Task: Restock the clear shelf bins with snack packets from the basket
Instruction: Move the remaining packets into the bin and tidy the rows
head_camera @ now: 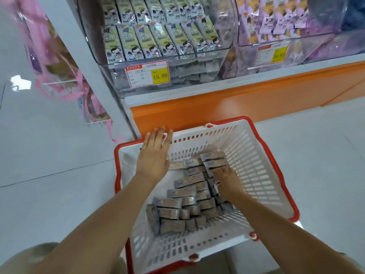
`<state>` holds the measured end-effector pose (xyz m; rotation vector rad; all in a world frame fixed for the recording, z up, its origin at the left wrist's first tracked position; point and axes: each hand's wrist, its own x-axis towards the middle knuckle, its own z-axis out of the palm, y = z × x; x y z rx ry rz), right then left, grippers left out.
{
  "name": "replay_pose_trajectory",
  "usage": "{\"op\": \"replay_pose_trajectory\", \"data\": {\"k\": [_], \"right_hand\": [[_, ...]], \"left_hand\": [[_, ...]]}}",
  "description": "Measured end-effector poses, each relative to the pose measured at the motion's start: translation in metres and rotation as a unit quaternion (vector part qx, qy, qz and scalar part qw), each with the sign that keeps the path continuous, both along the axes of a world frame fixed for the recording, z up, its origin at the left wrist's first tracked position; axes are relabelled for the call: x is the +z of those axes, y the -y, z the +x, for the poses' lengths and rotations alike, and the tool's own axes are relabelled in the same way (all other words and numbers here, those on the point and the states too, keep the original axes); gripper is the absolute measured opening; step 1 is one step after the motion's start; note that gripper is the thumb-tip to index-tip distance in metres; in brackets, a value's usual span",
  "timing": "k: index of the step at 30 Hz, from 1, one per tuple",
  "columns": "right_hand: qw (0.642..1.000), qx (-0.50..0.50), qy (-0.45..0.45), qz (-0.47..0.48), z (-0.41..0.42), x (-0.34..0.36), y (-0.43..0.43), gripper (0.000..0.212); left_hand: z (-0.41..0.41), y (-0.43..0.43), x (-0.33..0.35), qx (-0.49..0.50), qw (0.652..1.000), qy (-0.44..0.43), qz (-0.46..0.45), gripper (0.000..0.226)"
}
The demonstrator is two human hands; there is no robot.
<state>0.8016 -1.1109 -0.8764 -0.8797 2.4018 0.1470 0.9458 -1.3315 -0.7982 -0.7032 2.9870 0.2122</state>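
Note:
A white basket (256, 165) with a red rim stands on the floor below the shelf. Several grey snack packets (177, 204) lie in rows on its bottom. My left hand (155, 155) hovers flat over the basket's far left corner, fingers straight, holding nothing. My right hand (227, 179) reaches down into the basket and its fingers lie on the packets at the right side; whether they curl round one is hidden. Above, a clear shelf bin (158, 62) holds pale green cartoon packets on top and similar grey packets in its lower front part.
A second clear bin (296, 42) of purple packets stands to the right. Both bins carry yellow price tags (161, 76). An orange shelf base (227, 107) runs under them. Pink-ribboned goods (59, 76) hang on the left by a white post. The floor is pale tile.

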Motion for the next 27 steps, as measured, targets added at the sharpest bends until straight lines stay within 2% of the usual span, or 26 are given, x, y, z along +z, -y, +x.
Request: {"op": "replay_pose_trajectory", "data": {"k": [5,9,11,16,19,21,27], "right_hand": [[0.998,0.018,-0.026,0.061,-0.002,-0.011,0.001,0.061],[0.992,0.057,-0.081,0.076,-0.001,-0.011,0.009,0.051],[0.994,0.056,-0.086,0.049,-0.002,-0.009,0.009,0.044],[0.986,-0.039,-0.046,-0.158,-0.004,0.020,0.015,0.025],[0.952,-0.132,0.015,-0.277,-0.004,0.055,0.025,0.024],[0.927,-0.153,0.042,-0.339,-0.004,0.082,0.034,0.025],[0.852,-0.087,0.061,-0.512,-0.004,0.158,0.062,0.021]], "left_hand": [[0.002,-0.001,-0.008,0.006,1.000,-0.010,-0.011,0.094],[0.001,-0.002,-0.008,0.010,1.000,-0.009,-0.016,0.094],[0.001,-0.002,-0.008,0.012,1.000,0.001,-0.015,0.094],[0.000,0.000,0.000,0.008,1.000,0.028,0.001,0.096],[0.001,0.005,0.009,-0.012,0.999,0.049,0.012,0.094],[0.007,0.010,0.020,-0.027,0.999,0.040,-0.011,0.094],[0.010,0.019,0.082,-0.040,0.974,-0.172,-0.144,0.091]]}}
